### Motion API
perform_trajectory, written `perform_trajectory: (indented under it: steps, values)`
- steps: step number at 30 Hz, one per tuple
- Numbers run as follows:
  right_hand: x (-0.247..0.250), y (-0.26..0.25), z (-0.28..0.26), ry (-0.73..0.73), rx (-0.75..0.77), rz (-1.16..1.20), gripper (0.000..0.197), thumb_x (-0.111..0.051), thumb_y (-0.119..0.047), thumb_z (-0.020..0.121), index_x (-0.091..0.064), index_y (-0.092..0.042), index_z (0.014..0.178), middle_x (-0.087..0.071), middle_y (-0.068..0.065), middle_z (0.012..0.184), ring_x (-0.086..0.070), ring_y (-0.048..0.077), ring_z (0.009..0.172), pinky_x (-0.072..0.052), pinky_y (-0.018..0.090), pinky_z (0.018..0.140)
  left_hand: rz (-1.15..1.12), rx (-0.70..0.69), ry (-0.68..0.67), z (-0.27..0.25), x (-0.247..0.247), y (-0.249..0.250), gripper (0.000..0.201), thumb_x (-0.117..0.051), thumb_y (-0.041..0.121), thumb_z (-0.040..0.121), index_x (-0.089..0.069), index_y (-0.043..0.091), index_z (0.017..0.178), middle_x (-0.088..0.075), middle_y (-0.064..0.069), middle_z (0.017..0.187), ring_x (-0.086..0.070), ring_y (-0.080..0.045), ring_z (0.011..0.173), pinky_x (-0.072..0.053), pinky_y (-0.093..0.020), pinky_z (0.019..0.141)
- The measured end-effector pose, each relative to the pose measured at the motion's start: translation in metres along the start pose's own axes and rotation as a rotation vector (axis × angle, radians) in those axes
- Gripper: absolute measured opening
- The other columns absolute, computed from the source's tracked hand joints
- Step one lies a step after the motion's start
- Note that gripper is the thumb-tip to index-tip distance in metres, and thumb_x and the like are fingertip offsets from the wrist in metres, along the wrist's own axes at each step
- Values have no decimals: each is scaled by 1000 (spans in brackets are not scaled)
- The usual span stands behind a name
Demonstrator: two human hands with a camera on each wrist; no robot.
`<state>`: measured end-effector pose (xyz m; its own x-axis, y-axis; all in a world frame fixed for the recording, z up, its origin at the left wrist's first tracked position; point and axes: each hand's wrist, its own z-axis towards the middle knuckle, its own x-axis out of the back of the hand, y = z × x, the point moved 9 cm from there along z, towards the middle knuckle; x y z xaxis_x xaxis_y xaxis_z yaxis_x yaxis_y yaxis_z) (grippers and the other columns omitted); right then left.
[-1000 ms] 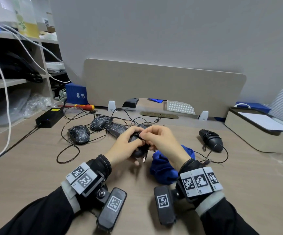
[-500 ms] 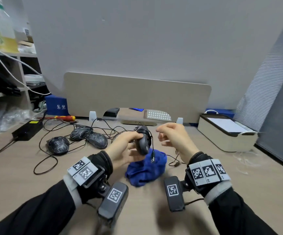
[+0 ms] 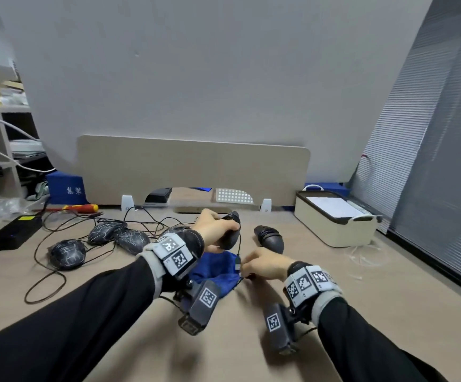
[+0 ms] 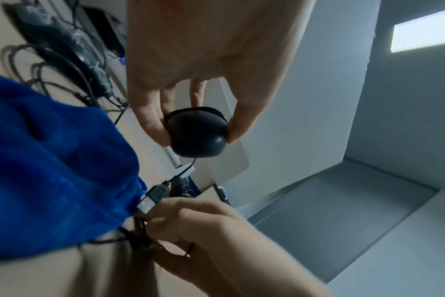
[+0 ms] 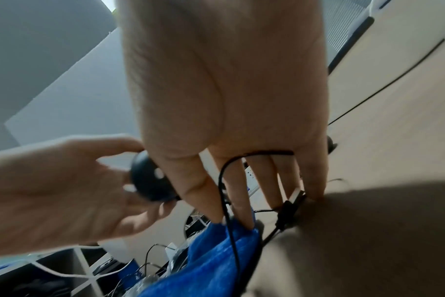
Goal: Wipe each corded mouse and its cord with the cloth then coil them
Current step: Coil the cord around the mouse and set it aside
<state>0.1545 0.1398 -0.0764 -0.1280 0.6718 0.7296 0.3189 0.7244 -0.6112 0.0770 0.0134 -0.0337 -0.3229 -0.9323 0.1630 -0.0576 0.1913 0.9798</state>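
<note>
Office desk setup, light wood desk [image 3: 251,340] with a beige divider panel [image 3: 193,169] standing along the back edge and a plain grey wall behind that. I'll use the blue cloth [image 3: 212,268] as the reference point since it's lying crumpled right in the middle of things.

Left hand [image 3: 212,230] is up above the cloth, lifted off the desk, fingers and thumb curled round a black mouse [image 3: 230,230] with its cord wrapped round the body. From the left wrist view you can see the thumb on one side and fingers on the other, pretty firm hold. A short bit of cord [image 3: 240,244] hangs down from it to the USB plug [image 4: 150,198], which dangles at the cloth's right edge.

Right hand [image 3: 265,264] is down at that same right edge of the cloth, fingertips touching the fabric, fingers bent round a thin black cord and the plug end beside them. Which mouse that cord belongs to, can't say for sure.

Just behind and right of the cloth sits another black mouse [image 3: 269,238] on the desk. Left of the cloth there's a bunch of three mice [image 3: 108,241] with whitish scribbly marks, cords tangled loose around them. Further left, a black power brick [image 3: 15,234] and a red-and-yellow screwdriver [image 3: 79,208]. Well right of the cloth, a cream storage box [image 3: 334,230].
</note>
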Motion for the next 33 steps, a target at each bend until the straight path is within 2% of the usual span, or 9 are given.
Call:
perform_trajectory:
  steps: [2,6,10,14,16,19,23,30,33]
  values:
    - [-10,-9,-4,-85,23,16,12,-63,-21,86,-72,-14,92,-64,1,87,-56,15,82,-46,27,72,99,-30,24,5,-5,6,51,-79,23,80,-43,16,116,-54,-11,117,-59,-27,100,-56,-37,54]
    - [-4,-11,-2,-163,-18,160,18,-59,-18,94,-66,-8,107,-64,6,102,-60,19,93,-53,31,76,394,-87,51,18,-22,7,53,-76,37,72,-42,19,108,-56,-9,111,-59,-28,101,-57,-47,84]
    - [33,7,10,19,-108,232,18,-57,-18,96,-63,-5,107,-66,8,100,-64,23,79,-57,31,64,539,-132,78,39,-35,5,44,-73,29,81,-42,15,109,-49,-13,122,-50,-23,96,-41,-31,77]
    - [75,26,19,286,-176,308,9,-55,-10,96,-54,-3,92,-59,12,80,-54,21,59,-47,25,47,615,-107,88,59,-42,3,51,-75,37,76,-45,15,110,-47,-11,118,-54,-26,95,-50,-36,86]
    - [93,33,29,368,-183,306,9,-55,-10,95,-57,-2,101,-60,12,90,-58,22,75,-59,30,66,640,-84,77,72,-48,3,56,-77,40,71,-43,16,108,-45,-12,118,-56,-31,100,-52,-44,91]
    - [104,36,43,298,-193,158,29,-57,-10,94,-59,-7,122,-59,10,110,-57,26,98,-55,41,94,706,-64,48,87,-59,0,61,-81,41,69,-41,16,108,-40,-13,119,-55,-34,102,-51,-47,95]
    - [96,39,60,151,-198,81,41,-61,-11,94,-53,-16,134,-54,10,115,-60,27,96,-57,41,92,793,-34,5,110,-72,-15,69,-85,46,67,-44,14,113,-34,-13,122,-55,-34,105,-48,-46,99]
    - [87,43,88,176,-156,214,56,-57,-2,93,-44,-14,147,-54,16,122,-56,33,101,-55,49,95,724,-93,17,129,-80,-23,68,-84,46,71,-43,14,114,-34,-10,119,-55,-32,99,-48,-42,96]
    - [87,42,86,187,-147,166,51,-56,-5,95,-47,-12,144,-56,18,129,-55,27,94,-57,34,80,726,-117,-9,126,-75,-21,58,-77,42,79,-46,12,117,-40,-11,119,-47,-24,91,-43,-31,84]
